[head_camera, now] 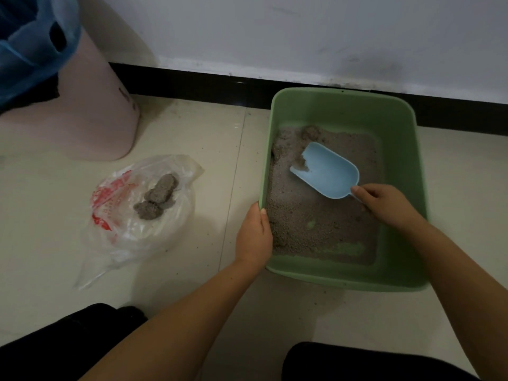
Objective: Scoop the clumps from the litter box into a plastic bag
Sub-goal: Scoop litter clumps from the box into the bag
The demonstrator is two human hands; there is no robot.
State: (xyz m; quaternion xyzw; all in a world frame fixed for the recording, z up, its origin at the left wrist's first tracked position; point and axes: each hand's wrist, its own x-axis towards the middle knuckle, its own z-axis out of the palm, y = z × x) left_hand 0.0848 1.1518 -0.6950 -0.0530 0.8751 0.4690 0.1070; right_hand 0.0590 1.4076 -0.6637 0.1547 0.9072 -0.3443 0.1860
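Clumps (158,195) lie in plastic bag (137,215) on floor, at 9 o'clock from green litter box (412,166). Right hand (384,204) grip closed around blue scoop (325,170) handle, over litter. Left hand (254,235) grip clasps box's 9 o'clock rim.

You had a pale tiled floor (192,284) under everything. The green litter box (406,149) sat on it, hard against the black skirting board (192,81). Left of the litter box, apart from it, a clear plastic bag (143,235) with red print lay flat on the tiles. Further left of the litter box and nearer the wall stood a pink bin (90,116).
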